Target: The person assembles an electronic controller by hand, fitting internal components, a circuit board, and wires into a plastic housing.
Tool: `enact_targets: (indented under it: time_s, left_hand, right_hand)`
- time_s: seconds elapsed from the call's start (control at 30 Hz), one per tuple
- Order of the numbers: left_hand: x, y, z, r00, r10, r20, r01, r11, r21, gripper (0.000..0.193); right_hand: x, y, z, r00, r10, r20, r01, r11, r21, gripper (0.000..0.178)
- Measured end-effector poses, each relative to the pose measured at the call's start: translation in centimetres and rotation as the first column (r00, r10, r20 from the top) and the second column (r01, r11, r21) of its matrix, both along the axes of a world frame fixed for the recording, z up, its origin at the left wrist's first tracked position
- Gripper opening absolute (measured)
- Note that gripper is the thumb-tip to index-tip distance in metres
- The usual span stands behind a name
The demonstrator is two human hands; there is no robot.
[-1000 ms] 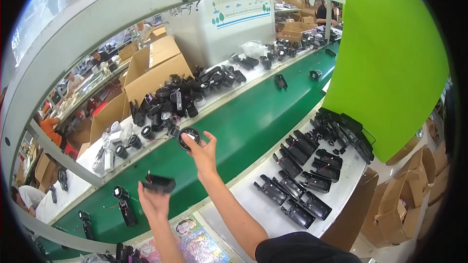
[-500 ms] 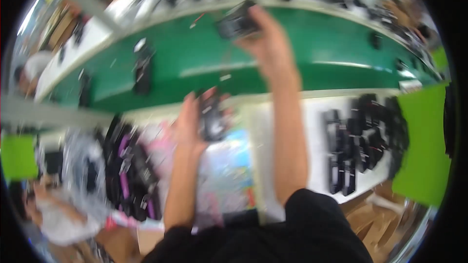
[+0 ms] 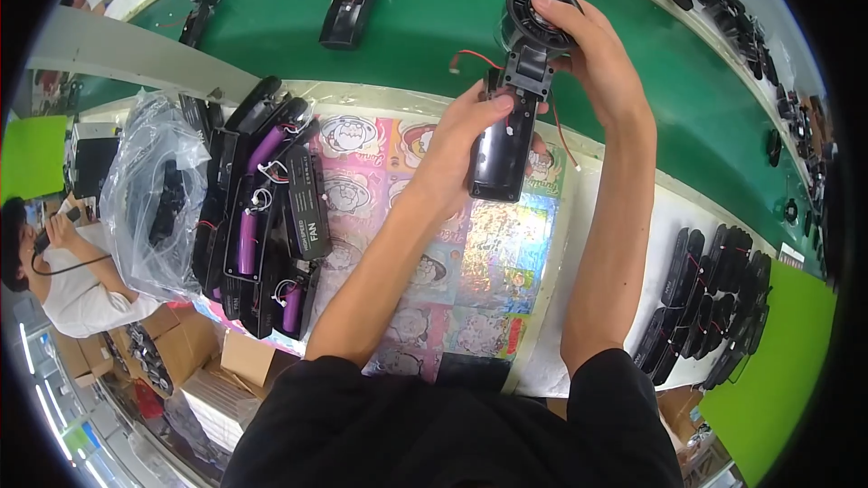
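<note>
A black handheld fan (image 3: 500, 161) is held in both hands, tilted over the near edge of the green belt. My left hand (image 3: 455, 137) is closed round its handle from the left, thumb on the handle's open top. My right hand (image 3: 599, 54) grips the round fan head (image 3: 541, 4), its thumb lying on the hub. Head and handle meet at a square neck (image 3: 528, 68); whether they are fastened cannot be seen. Thin red wires (image 3: 476, 54) with small connectors stick out on either side. Some fingers are hidden behind the parts.
Similar fans (image 3: 348, 14) lie on the green belt (image 3: 416, 27). Left are a heap of black handle shells (image 3: 307, 199) with purple batteries and a clear plastic bag (image 3: 149, 199). More black parts (image 3: 705, 298) lie right of the patterned mat (image 3: 425, 280). Another person (image 3: 81, 280) is at far left.
The fan head in my right hand and the black handle in my left hand were apart; now they are together, over the belt's near edge. The view has shifted and sharpened.
</note>
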State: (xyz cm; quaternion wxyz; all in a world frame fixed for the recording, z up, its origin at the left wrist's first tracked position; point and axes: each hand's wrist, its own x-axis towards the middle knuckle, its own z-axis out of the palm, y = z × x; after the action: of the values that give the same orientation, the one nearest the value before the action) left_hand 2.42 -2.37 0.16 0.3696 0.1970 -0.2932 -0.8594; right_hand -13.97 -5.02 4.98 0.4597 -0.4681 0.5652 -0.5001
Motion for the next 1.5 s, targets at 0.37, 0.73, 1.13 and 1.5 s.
enact_targets:
  time_s: [0.37,0.73,1.13,1.5]
  left_hand:
    - [-0.3,0.0,0.2,0.984,0.060,0.169,-0.045,0.995,-0.089,0.029]
    - [-0.4,0.2,0.7,0.986,0.075,0.147,-0.063,0.995,-0.083,0.023]
    - [-0.3,0.8,0.6,0.979,0.087,0.184,-0.060,0.987,-0.146,0.021]
    - [0.1,-0.6,0.1,0.970,0.108,0.218,-0.064,0.978,-0.198,0.025]
  right_hand:
    - [0.9,-0.2,-0.1,0.982,0.178,-0.062,-0.183,0.980,-0.080,0.032]
    - [0.2,0.1,0.7,0.966,0.214,-0.146,-0.230,0.968,-0.100,0.031]
    - [-0.3,0.5,0.3,0.950,0.249,-0.189,-0.275,0.953,-0.130,0.030]
    - [-0.3,0.3,-0.4,0.966,0.238,-0.097,-0.246,0.966,-0.080,0.043]
